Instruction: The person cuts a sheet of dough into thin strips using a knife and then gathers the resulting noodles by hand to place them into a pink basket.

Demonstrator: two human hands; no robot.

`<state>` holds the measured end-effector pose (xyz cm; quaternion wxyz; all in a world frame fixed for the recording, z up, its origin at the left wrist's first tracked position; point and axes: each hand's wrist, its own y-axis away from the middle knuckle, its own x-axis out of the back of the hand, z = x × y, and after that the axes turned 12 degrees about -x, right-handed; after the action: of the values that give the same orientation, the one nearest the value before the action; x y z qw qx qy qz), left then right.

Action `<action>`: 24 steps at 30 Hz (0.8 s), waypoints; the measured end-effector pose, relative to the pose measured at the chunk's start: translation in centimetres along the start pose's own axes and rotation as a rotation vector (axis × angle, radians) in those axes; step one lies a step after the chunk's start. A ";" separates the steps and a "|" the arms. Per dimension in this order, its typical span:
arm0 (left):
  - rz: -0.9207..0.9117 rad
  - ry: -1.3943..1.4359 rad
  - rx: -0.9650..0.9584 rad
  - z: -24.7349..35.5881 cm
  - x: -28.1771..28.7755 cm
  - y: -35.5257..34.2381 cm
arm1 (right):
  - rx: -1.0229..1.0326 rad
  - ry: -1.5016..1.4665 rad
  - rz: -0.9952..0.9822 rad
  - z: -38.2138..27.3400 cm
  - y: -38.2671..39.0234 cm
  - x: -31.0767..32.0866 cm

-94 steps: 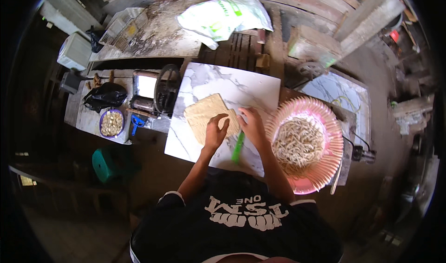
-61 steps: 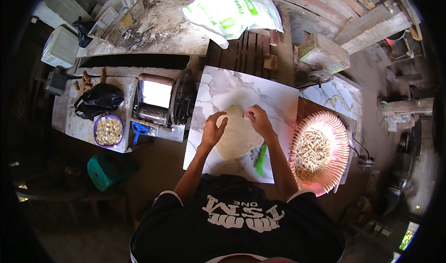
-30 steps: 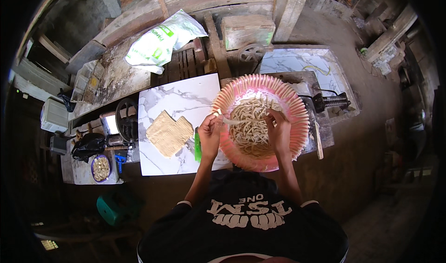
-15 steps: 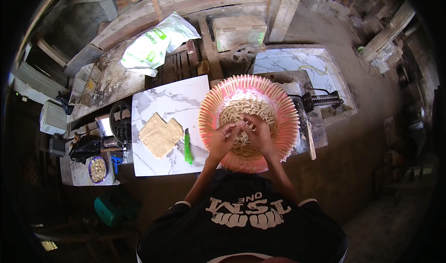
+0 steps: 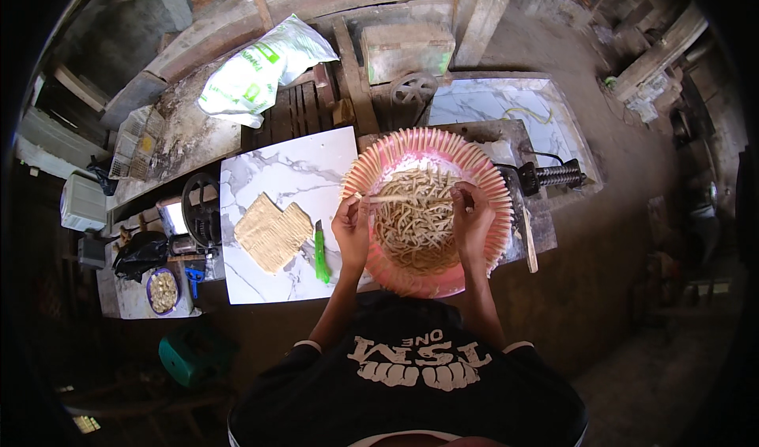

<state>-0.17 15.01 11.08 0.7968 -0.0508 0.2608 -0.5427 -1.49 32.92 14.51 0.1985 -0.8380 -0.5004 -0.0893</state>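
Observation:
A pink basin (image 5: 500,245) stands in front of me, with pale dough strips draped side by side around its rim. Inside it lies a heap of loose, floured dough strips (image 5: 415,233). One dough strip (image 5: 395,199) is stretched level across the heap between my hands. My left hand (image 5: 351,230) pinches its left end near the rim. At the right, my right hand (image 5: 472,216) has its fingers closed at the other end. Left of the basin, a ridged sheet of dough (image 5: 273,232) and a green utility knife (image 5: 320,253) lie on a marbled board (image 5: 245,285).
A white-green sack (image 5: 265,67) rests on the wooden bench behind. Hand-cranked rollers (image 5: 553,175) stand right of the basin; a dark wheel (image 5: 202,210) is left of the board. Further left sits a bowl of small pale pieces (image 5: 164,291), with a green stool (image 5: 190,356) below.
My hands were together over the middle of the basin. They have moved apart to left and right, and a dough strip now stretches between them.

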 end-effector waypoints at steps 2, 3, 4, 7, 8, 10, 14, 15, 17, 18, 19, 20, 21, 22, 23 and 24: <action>-0.089 -0.006 -0.030 0.2 0.0 -0.3 | 0.029 0.027 0.044 0.3 -0.3 0.6; -0.093 0.027 -0.013 0.2 -0.3 -0.6 | 0.062 0.048 0.087 0.5 -0.5 0.9; -0.090 0.027 -0.008 0.2 -0.7 -0.7 | 0.040 0.050 0.159 0.5 -0.5 1.5; -0.098 -0.004 -0.021 -0.3 -1.7 -0.6 | 0.043 0.129 0.212 0.8 -0.3 2.1; -0.101 -0.005 -0.013 -0.2 -1.8 -0.5 | 0.018 0.156 0.131 0.5 0.1 1.9; -0.493 -0.347 0.128 0.3 -1.9 -0.4 | -0.012 0.184 0.044 0.4 0.8 1.2; -0.506 -0.415 -0.007 -0.2 -2.2 0.4 | 0.009 0.515 0.016 1.1 2.5 -0.5; -0.488 -0.410 0.095 -0.2 -1.9 0.5 | -0.005 0.563 0.044 1.0 2.8 -0.6; -0.436 -0.437 0.072 0.9 -0.9 0.5 | 0.079 0.595 0.053 0.4 3.0 -0.7; -0.421 -0.454 0.032 1.4 -0.3 0.4 | 0.101 0.588 0.014 0.3 2.9 -1.3; -0.382 -0.465 0.006 0.1 1.2 0.9 | 0.115 0.511 -0.087 0.3 2.7 -2.0; -0.339 -0.483 0.009 0.5 2.2 1.0 | 0.128 0.435 -0.186 0.1 2.6 -2.7; -0.277 -0.535 0.080 0.8 3.3 1.1 | 0.142 0.387 -0.303 -0.2 2.5 -3.8; -0.213 -0.584 0.153 1.2 4.4 1.2 | 0.161 0.383 -0.337 -0.4 2.5 -5.3; -0.126 -0.644 0.160 1.7 5.7 1.5 | 0.229 0.239 -0.478 -0.4 2.8 -7.3; -0.062 -0.683 0.154 1.1 7.0 1.8 | 0.281 0.106 -0.598 -0.1 2.9 -9.1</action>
<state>3.75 9.28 8.88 0.8228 -0.1772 -0.0641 -0.5362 -3.36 24.32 10.76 0.3031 -0.6125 -0.7206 -0.1172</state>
